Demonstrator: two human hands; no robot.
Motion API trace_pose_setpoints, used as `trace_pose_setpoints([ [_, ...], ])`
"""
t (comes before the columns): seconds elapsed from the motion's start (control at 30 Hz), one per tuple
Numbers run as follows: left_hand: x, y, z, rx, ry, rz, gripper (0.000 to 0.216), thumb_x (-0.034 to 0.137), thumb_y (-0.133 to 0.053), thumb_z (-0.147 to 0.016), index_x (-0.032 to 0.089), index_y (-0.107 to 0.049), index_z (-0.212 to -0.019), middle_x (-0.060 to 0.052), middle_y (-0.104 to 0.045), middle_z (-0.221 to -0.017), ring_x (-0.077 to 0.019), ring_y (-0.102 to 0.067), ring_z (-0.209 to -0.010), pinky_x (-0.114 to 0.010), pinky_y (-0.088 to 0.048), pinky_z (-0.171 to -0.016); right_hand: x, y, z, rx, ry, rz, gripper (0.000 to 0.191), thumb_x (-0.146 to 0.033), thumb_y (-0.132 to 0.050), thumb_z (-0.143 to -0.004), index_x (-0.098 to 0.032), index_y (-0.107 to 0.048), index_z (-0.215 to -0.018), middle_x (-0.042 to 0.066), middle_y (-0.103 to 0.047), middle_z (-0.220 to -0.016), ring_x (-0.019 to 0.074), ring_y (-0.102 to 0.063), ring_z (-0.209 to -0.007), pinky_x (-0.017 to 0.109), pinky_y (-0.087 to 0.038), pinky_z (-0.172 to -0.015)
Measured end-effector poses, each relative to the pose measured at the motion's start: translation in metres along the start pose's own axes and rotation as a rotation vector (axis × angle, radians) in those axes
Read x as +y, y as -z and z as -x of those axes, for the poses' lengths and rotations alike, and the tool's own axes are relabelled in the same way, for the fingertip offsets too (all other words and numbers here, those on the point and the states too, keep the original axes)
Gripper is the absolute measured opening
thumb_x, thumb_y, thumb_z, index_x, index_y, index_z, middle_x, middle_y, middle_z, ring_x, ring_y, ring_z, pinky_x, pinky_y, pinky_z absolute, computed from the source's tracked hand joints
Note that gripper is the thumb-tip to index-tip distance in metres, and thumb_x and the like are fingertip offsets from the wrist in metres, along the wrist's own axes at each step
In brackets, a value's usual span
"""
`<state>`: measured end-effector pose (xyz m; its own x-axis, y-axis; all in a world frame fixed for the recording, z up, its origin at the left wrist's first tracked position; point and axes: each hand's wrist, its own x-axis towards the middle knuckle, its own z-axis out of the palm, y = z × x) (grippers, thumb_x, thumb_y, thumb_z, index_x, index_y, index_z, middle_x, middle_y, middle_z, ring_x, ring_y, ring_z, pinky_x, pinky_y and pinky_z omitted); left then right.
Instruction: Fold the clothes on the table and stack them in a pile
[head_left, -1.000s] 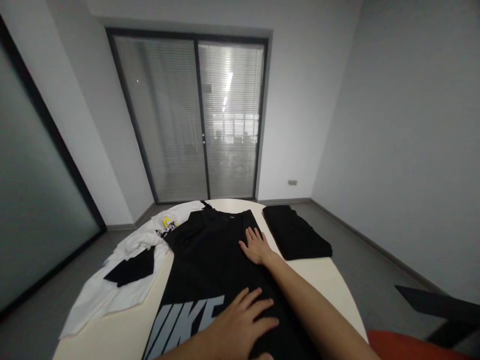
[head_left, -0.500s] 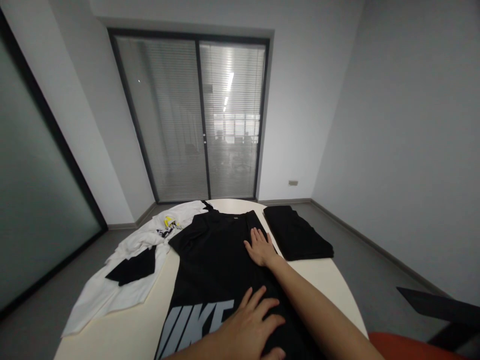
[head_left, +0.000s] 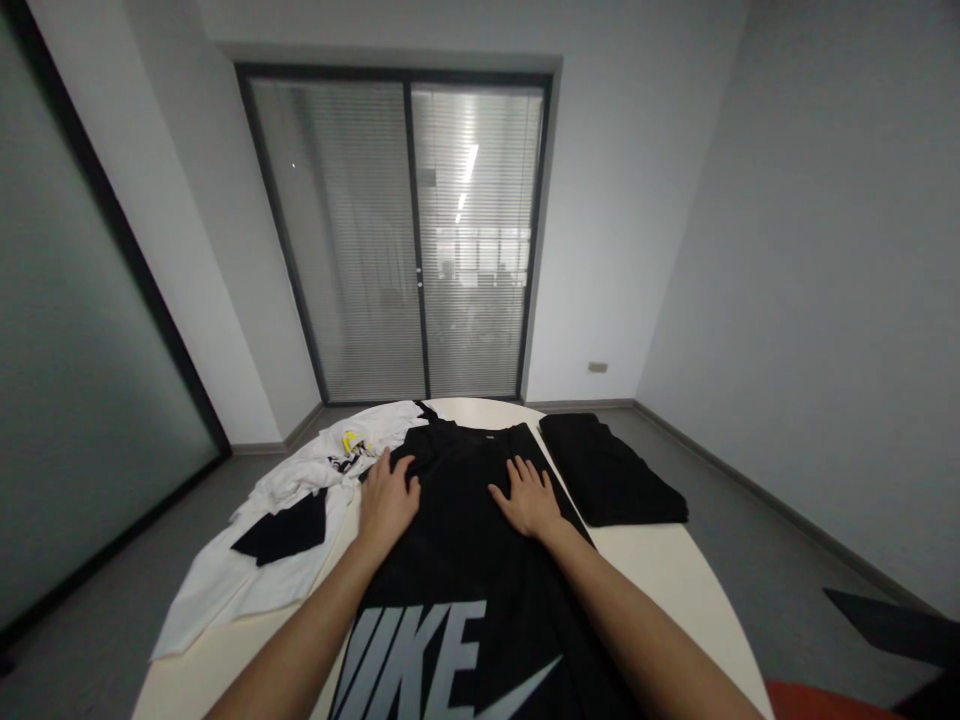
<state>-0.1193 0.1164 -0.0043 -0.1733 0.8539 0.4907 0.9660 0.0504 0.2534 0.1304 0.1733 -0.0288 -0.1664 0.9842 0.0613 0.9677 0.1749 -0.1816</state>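
A black T-shirt point(head_left: 450, 540) with large grey lettering and a swoosh lies spread lengthwise on the table, its collar at the far end. On its right side, below the shoulder, my right hand point(head_left: 531, 500) rests flat with fingers spread. My left hand point(head_left: 386, 505) is at the shirt's left sleeve, its fingers apart and slightly bent over the fabric. That hand covers part of the sleeve.
A white garment point(head_left: 217, 590) with black patches and a yellow print lies loosely along the table's left side. Folded black clothing point(head_left: 611, 470) sits at the right edge. The pale round table point(head_left: 675, 570) has something red point(head_left: 817, 700) beside it at lower right.
My left hand has moved forward and left, from over the lettering to the left sleeve, uncovering the print. My right hand stays on the shirt's right side. The view has shifted slightly.
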Motion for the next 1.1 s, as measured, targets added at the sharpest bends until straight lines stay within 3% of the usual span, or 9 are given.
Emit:
trace_pose_setpoints([
  [0.17, -0.053, -0.016, -0.013, 0.028, 0.147, -0.063, 0.055, 0.036, -0.050, -0.095, 0.012, -0.046, -0.145, -0.019, -0.058, -0.138, -0.0346, -0.055, -0.123, -0.047, -0.044, -0.101, 0.006, 0.002, 0.002, -0.045, -0.017, 0.005, 0.085, -0.066, -0.022, -0.096, -0.008, -0.025, -0.157, 0.012, -0.016, -0.166, 0.0296, -0.010, -0.152, 0.049, -0.007, -0.121],
  [0.27, -0.059, -0.018, -0.014, 0.006, 0.160, -0.054, 0.055, 0.041, -0.047, -0.096, 0.012, -0.049, -0.142, -0.018, -0.065, -0.127, -0.0360, -0.057, -0.119, -0.047, -0.044, -0.099, 0.005, 0.011, -0.001, -0.091, -0.044, 0.019, 0.082, -0.062, -0.026, -0.096, -0.007, -0.026, -0.157, 0.013, -0.016, -0.165, 0.0307, -0.010, -0.152, 0.051, -0.009, -0.121],
  [0.4, -0.057, -0.018, -0.017, 0.023, 0.203, 0.079, 0.051, 0.035, -0.052, -0.092, 0.011, -0.055, -0.136, -0.018, -0.068, -0.122, -0.0355, -0.060, -0.115, -0.045, -0.043, -0.098, -0.003, 0.020, -0.005, -0.133, -0.099, 0.018, 0.081, -0.059, -0.039, -0.092, -0.005, -0.034, -0.153, 0.017, -0.024, -0.163, 0.0355, -0.018, -0.149, 0.056, -0.017, -0.117],
  [0.53, -0.061, -0.015, -0.020, 0.047, 0.284, 0.249, 0.030, 0.031, -0.052, -0.088, 0.017, -0.069, -0.110, -0.012, -0.073, -0.107, -0.0305, -0.066, -0.101, -0.037, -0.048, -0.088, -0.012, 0.014, -0.002, 0.035, -0.126, 0.032, 0.073, -0.055, -0.041, -0.092, -0.006, -0.044, -0.146, 0.020, -0.034, -0.157, 0.0364, -0.026, -0.144, 0.056, -0.018, -0.116],
  [0.73, -0.071, -0.008, -0.018, 0.142, 0.450, 0.361, 0.030, 0.030, -0.038, -0.091, 0.016, -0.063, -0.100, -0.011, -0.072, -0.096, -0.0273, -0.067, -0.092, -0.034, -0.050, -0.081, -0.010, 0.004, 0.001, 0.154, -0.113, 0.007, 0.066, -0.054, -0.043, -0.092, -0.008, -0.052, -0.139, 0.019, -0.041, -0.153, 0.0355, -0.031, -0.141, 0.054, -0.018, -0.115],
  [0.97, -0.059, -0.011, -0.012, 0.110, 0.339, 0.483, 0.023, 0.031, -0.034, -0.090, 0.021, -0.055, -0.089, -0.005, -0.067, -0.087, -0.0213, -0.064, -0.085, -0.030, -0.051, -0.077, -0.006, -0.001, -0.003, 0.156, -0.105, 0.016, 0.068, -0.055, -0.042, -0.092, -0.008, -0.050, -0.141, 0.019, -0.040, -0.154, 0.0355, -0.029, -0.142, 0.055, -0.017, -0.115],
  [1.1, -0.041, -0.007, -0.004, 0.059, 0.169, 0.497, 0.012, 0.030, -0.044, -0.086, 0.024, -0.047, -0.076, -0.006, -0.067, -0.094, -0.0227, -0.064, -0.098, -0.032, -0.049, -0.091, -0.006, -0.002, -0.003, 0.153, -0.107, 0.021, 0.068, -0.055, -0.042, -0.093, -0.009, -0.049, -0.141, 0.018, -0.039, -0.155, 0.0353, -0.029, -0.142, 0.055, -0.017, -0.115],
])
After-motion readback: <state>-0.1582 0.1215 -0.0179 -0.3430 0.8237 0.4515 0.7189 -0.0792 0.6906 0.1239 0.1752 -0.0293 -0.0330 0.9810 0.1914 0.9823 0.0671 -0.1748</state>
